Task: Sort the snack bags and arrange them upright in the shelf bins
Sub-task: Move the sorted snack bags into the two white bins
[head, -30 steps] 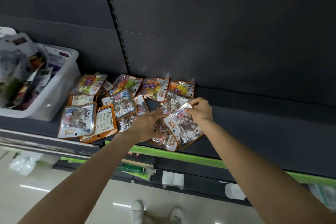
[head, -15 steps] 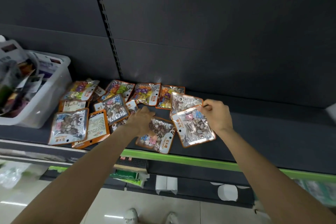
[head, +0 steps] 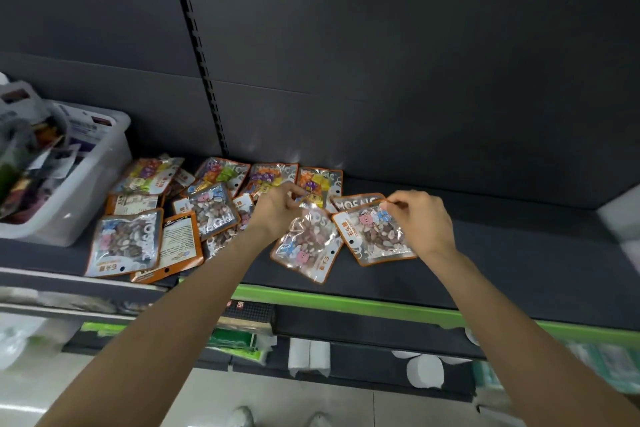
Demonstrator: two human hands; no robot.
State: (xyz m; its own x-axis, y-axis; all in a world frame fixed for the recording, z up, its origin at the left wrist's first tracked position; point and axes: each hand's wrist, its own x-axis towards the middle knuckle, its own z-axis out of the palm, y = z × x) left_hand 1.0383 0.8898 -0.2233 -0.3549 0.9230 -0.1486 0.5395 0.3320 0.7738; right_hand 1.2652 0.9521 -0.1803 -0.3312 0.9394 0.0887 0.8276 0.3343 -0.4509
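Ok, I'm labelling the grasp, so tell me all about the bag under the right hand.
The bag is a clear glossy pouch with orange edges, holding brown and pale pieces, with cartoon figures printed on it. It lies flat and skewed on the dark shelf, overlapping another bag. The right hand pinches its top corner.

Dim, glare on bags (head: 308, 239), blurred edges

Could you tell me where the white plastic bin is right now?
The white plastic bin sits at the shelf's far left, just left of the scattered snack bags.
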